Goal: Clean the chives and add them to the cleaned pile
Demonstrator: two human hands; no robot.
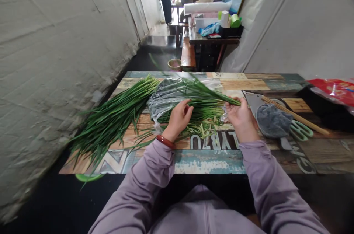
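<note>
Holding a slim bundle of long, dark-green flat leaves with paler stems [215, 94] in the right hand [240, 114], pinched narrowly near the stem ends, with the leaf tips slanting up and left above a crinkled, transparent plastic bag [163, 97] on the wood-plank-patterned tabletop [210, 160]. Curving the left hand [180, 118] loosely just over the greens, with thumb and forefinger slightly apart and nothing visible between; cannot tell about the hidden fingers. To sort well, keep the pinch light enough to spare the stems, level the pale ends together, and use the left fingers to draw away any limp or stray pieces. Best, too, to keep the loose pale-green scraps [206, 127] clear of the flat-lying row of green stalks with pale ends [211, 108]. Count one bundle in hand, one such row just below, one large fanned pile of green leaves [118, 112] at the left, one bag and one patch of scraps; too many single stalks and scraps to number. Count also, right of the right hand, one crumpled grey cloth [273, 119], one pair of pale-green scissor-like handles [301, 130], at least one long tan wooden stick [315, 125] and one shiny red plastic package [334, 90]. Farther off, count two people.
</note>
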